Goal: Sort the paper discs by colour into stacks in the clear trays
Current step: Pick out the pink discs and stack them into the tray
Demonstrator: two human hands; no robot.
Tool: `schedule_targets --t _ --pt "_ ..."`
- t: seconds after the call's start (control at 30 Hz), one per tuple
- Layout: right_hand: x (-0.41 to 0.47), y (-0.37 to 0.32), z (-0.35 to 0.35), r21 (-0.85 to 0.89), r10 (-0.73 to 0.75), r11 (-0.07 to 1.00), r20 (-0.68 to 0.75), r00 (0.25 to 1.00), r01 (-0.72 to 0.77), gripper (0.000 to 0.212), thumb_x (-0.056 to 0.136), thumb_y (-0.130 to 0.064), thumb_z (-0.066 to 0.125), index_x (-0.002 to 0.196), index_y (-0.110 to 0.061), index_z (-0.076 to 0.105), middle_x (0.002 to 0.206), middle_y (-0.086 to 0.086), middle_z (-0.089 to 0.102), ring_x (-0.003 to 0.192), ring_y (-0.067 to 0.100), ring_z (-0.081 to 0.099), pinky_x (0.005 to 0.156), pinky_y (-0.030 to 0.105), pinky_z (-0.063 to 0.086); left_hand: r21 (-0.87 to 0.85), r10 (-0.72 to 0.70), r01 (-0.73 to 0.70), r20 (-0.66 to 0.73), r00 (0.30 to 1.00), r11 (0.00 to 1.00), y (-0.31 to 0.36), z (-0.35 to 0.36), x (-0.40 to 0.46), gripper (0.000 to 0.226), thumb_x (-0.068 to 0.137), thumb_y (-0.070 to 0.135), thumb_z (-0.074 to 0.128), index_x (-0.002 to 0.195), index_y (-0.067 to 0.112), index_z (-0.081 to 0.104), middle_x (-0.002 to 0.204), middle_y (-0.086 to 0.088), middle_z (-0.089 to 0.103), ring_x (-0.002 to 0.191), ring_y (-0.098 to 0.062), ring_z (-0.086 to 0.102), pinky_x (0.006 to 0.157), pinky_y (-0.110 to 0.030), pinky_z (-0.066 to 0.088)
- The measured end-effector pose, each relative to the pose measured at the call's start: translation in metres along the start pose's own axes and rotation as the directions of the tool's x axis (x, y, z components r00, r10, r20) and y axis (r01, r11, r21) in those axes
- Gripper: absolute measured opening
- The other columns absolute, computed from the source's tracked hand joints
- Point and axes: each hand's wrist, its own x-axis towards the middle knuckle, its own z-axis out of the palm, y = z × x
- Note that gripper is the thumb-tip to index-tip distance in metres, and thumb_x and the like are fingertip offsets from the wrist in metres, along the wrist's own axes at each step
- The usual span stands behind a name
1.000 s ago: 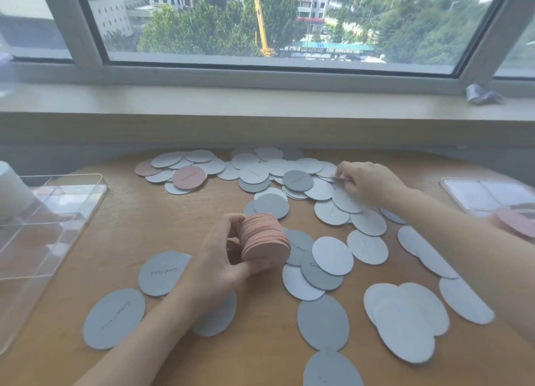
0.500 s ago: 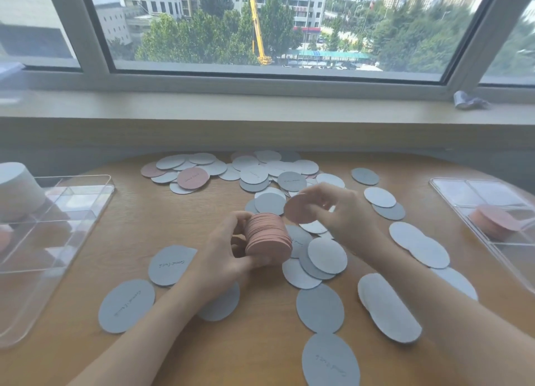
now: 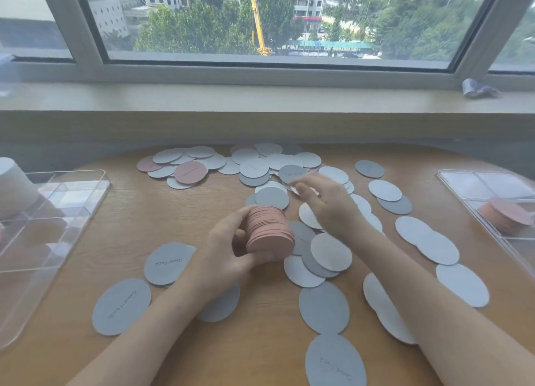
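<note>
Left hand (image 3: 228, 258) clamped on pink stack (image 3: 269, 232), thumb under the near edge, fingers behind; stack tilted on edge, held just above the desk (image 3: 202, 206). Right hand (image 3: 327, 203) reaches to the far pile, fingers curled; something pale pink blurs at its fingertips (image 3: 298, 189), so whether they have closed on a disc I cannot tell.

Loose pink discs left: one face-up at far left (image 3: 191, 171), one part-buried beside it (image 3: 146, 164), a sliver further back. Grey discs (image 3: 324, 307) cover most of the desk. Right tray (image 3: 463, 180) holds a pink stack (image 3: 505, 216); left tray (image 3: 72, 180) holds a white stack (image 3: 13, 185).

Judgement: step is gathering pinks onto the held stack.
- Slide each disc off its neighbours before lifting; thin paper clings and two may come up together.
- Lay it flat on the stack face, square the edges.
- Keep the left grip firm; a tall tilted stack may fan out.
- Take pinks only.
</note>
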Motion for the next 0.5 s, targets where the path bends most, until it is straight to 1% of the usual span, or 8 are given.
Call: schedule_targets --t 0.03,0.07,0.13,0.2,0.27,0.4,0.47,0.5 --pt "0.008 0.013 -0.005 -0.084 0.040 0.996 -0.035 0.999 -0.043 0.026 0.101 -0.021 0.051 0.123 -0.015 0.065 0.123 -0.002 0.063 0.118 0.014 0.054 0.099 0.026 0.039 0.012 -0.001 0.001 0.003 1.000 1.000 0.000 0.000 0.000 0.076 0.075 0.034 0.087 0.140 0.037 0.048 0.117 0.013 0.065 0.088 -0.010 0.064 0.081 -0.024 0.052" --pt "0.015 0.025 -0.009 -0.162 0.088 0.983 -0.031 0.996 -0.091 0.031 0.099 -0.018 0.053 0.128 -0.016 0.061 0.130 -0.001 0.060 0.124 0.017 0.052 0.101 0.028 0.037 0.016 -0.007 0.007 0.007 1.000 1.000 0.000 0.000 0.000 0.075 0.075 0.035 0.086 0.139 0.038 0.048 0.117 0.015 0.064 0.088 -0.010 0.064 0.082 -0.025 0.052" --pt "0.020 0.042 -0.011 -0.302 0.176 0.941 0.045 0.983 -0.155 0.043 0.096 -0.023 0.057 0.138 -0.019 0.053 0.142 -0.003 0.052 0.131 0.018 0.045 0.105 0.032 0.033 0.014 -0.013 0.012 0.010 1.000 1.000 0.000 -0.001 -0.001 0.074 0.075 0.034 0.086 0.138 0.039 0.048 0.115 0.015 0.065 0.089 -0.012 0.064 0.082 -0.027 0.053" --pt "0.020 0.047 -0.012 -0.388 0.201 0.909 0.098 0.975 -0.149 0.054 0.094 -0.033 0.060 0.145 -0.022 0.046 0.149 -0.006 0.045 0.136 0.016 0.040 0.109 0.035 0.031 0.013 -0.011 0.011 0.017 1.000 1.000 0.001 -0.001 0.000 0.072 0.076 0.032 0.086 0.137 0.038 0.049 0.114 0.015 0.066 0.089 -0.013 0.065 0.082 -0.029 0.054" --pt "0.020 0.048 -0.012 -0.433 0.188 0.892 0.100 0.977 -0.128 0.054 0.095 -0.038 0.059 0.145 -0.024 0.044 0.151 -0.007 0.043 0.138 0.016 0.037 0.110 0.035 0.028 0.010 -0.009 0.009 0.019 1.000 1.000 0.000 -0.001 0.000 0.072 0.076 0.031 0.086 0.137 0.038 0.049 0.113 0.013 0.066 0.090 -0.015 0.066 0.083 -0.031 0.055" --pt "0.027 0.047 -0.014 -0.548 0.147 0.832 0.068 0.987 -0.087 0.041 0.095 -0.038 0.059 0.134 -0.025 0.056 0.140 -0.003 0.052 0.128 0.021 0.043 0.101 0.034 0.030 0.017 -0.010 0.010 0.023 1.000 1.000 0.000 -0.001 0.001 0.071 0.077 0.031 0.086 0.137 0.039 0.048 0.115 0.012 0.066 0.091 -0.015 0.066 0.083 -0.031 0.055" --pt "0.029 0.051 -0.012 -0.609 0.037 0.793 0.047 0.998 -0.001 0.029 0.098 -0.035 0.056 0.121 -0.021 0.064 0.126 0.002 0.062 0.116 0.026 0.052 0.097 0.034 0.033 0.012 -0.009 0.008 0.025 1.000 1.000 0.000 -0.001 0.000 0.070 0.077 0.031 0.085 0.136 0.039 0.049 0.115 0.013 0.066 0.091 -0.015 0.067 0.083 -0.031 0.055" --pt "0.029 0.053 -0.011 -0.618 -0.025 0.786 0.013 1.000 0.028 0.022 0.100 -0.030 0.054 0.111 -0.018 0.068 0.113 0.005 0.067 0.104 0.028 0.056 0.089 0.034 0.034 0.007 -0.007 0.007 0.026 1.000 1.000 0.001 -0.001 0.000 0.070 0.077 0.031 0.085 0.136 0.040 0.049 0.115 0.014 0.066 0.091 -0.015 0.067 0.083 -0.031 0.055"
